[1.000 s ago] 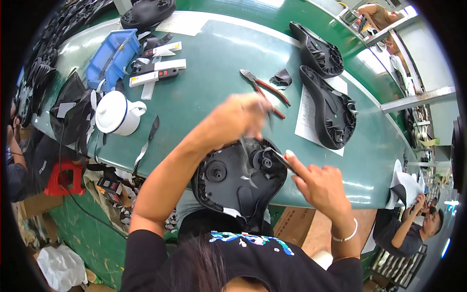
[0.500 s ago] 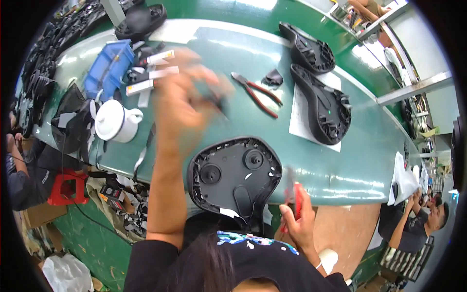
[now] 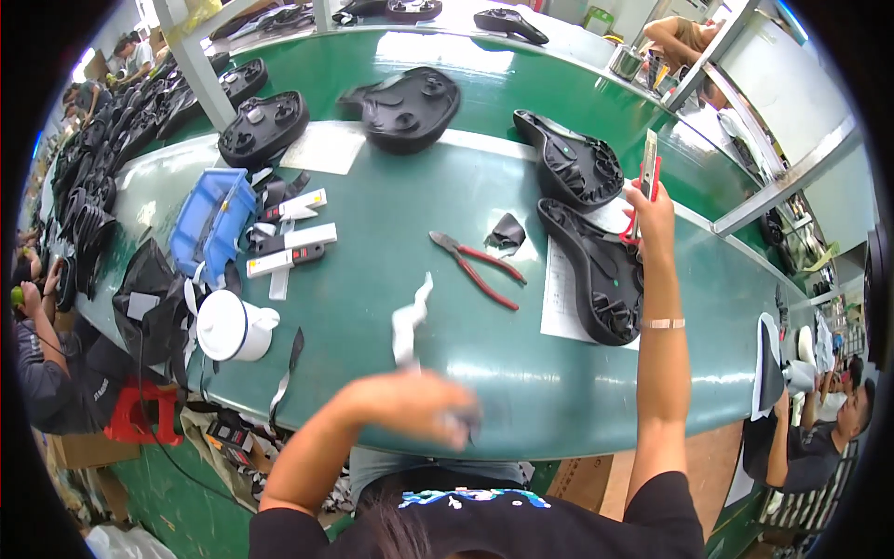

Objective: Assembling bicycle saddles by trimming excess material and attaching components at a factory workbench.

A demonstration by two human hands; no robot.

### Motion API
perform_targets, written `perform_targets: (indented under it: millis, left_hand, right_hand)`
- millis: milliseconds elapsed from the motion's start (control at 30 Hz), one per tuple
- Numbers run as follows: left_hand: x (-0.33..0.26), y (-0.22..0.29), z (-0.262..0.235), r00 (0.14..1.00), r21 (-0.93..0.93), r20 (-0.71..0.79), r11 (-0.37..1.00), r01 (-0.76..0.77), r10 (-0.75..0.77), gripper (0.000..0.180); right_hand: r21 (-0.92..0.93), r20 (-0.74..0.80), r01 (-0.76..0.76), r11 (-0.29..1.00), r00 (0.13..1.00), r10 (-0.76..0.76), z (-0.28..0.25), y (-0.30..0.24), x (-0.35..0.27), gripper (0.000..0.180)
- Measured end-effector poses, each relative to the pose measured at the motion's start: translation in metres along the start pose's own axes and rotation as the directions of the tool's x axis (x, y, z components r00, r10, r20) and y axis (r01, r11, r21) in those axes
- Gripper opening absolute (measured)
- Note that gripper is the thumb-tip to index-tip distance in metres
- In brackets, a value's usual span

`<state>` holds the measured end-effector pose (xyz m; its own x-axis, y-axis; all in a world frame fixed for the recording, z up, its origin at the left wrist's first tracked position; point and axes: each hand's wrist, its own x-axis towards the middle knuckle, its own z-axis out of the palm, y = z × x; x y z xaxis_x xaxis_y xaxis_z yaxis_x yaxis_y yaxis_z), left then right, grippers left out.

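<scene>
scissors (image 3: 649,168) with red handles are being gripped in the right hand (image 3: 655,212), fingers wrapping the handles, blade end pointing up, away from the wearer. right arm is stretching out over the right side of the green bench (image 3: 377,238), beside two black shells. left hand (image 3: 405,405) is hovering near the bench's close edge, badly blurred; a dark patch is showing at its fingertips, cannot tell whether it is grasping anything. white strip (image 3: 406,324) is showing just beyond that hand, its lower end blurring; cannot tell if it is touching.

blurred black shell (image 3: 410,112) is sitting at the far edge of the bench, hollow side up, two round knobs showing, well apart from both hands. upper right shell (image 3: 566,163) and lower right shell (image 3: 596,270) are lying close together, the lower one partly covering a printed sheet (image 3: 563,300). red-handled pliers (image 3: 484,272) are lying mid-bench, jaws pointing left, black scrap (image 3: 507,233) just beside them. at left, white lidded mug (image 3: 226,326) is standing near a blue bin (image 3: 194,212), with white-and-black cutters (image 3: 291,259) lying right of the bin. co-worker (image 3: 810,438) is working at far right.
</scene>
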<state>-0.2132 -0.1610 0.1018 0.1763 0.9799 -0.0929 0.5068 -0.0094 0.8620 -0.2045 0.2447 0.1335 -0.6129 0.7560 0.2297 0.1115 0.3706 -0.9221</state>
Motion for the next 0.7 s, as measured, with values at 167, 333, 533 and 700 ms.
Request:
perform_targets:
  millis: [167,333,533,700]
  left_hand:
    - [-0.018,0.013,-0.013,0.863,-0.57,-0.416,0.822,-0.001,-0.288,0.029]
    - [0.003,0.001,-0.001,0.782,-0.668,-0.452,0.744,0.021,-0.428,0.019]
    - [0.0,-0.001,-0.01,0.575,-0.718,-0.658,0.634,-0.287,-0.486,0.033]
    - [-0.002,-0.001,-0.014,0.363,-0.613,-0.785,0.542,-0.575,-0.503,0.074]
  right_hand:
    - [0.267,0.001,-0.501,0.823,0.855,0.519,0.034,0.063,0.082,0.025]
    - [0.112,0.176,-0.285,0.952,0.949,0.263,0.056,0.074,0.072,0.026]
    - [0.398,0.371,-0.359,0.845,0.905,0.21,0.044,-0.023,-0.023,0.019]
    - [0.156,0.552,-0.39,0.908,0.796,0.247,0.028,-0.053,-0.194,0.031]
